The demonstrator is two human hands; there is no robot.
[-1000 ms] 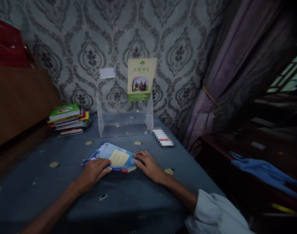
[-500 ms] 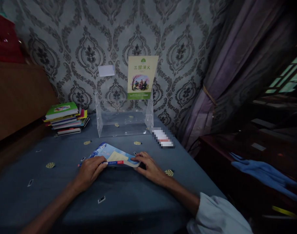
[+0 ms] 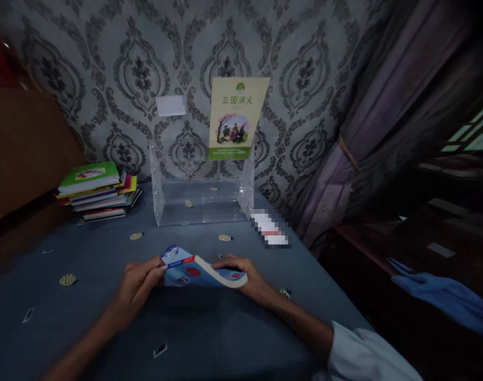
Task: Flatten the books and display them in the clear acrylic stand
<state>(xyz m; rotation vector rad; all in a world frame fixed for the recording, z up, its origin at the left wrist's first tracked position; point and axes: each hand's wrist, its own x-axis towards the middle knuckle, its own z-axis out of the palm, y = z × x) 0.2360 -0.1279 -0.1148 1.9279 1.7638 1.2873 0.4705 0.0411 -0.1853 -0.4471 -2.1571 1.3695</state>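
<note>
A blue paperback book [image 3: 193, 274] is held between my two hands above the table, bent into a curve with its spine toward me. My left hand [image 3: 140, 283] grips the book's left end, thumb on top. At the curled right end, my right hand [image 3: 247, 275] holds the book with its fingers over the edge. Beyond them stands a clear acrylic rack [image 3: 199, 211]. A cream and green book [image 3: 237, 119] is upright at the rack's right side.
On the blue patterned cloth [image 3: 90, 323] a stack of books [image 3: 96, 190] lies at the back left. A pixelated object [image 3: 270, 228] is right of the rack. A white card [image 3: 170, 106] shows against the wallpaper. Blue fabric [image 3: 443, 296] lies at the right.
The book has been raised and tilted, and its right part is more strongly bent, showing more of its cover. Both hands still hold it. The view has shifted slightly.
</note>
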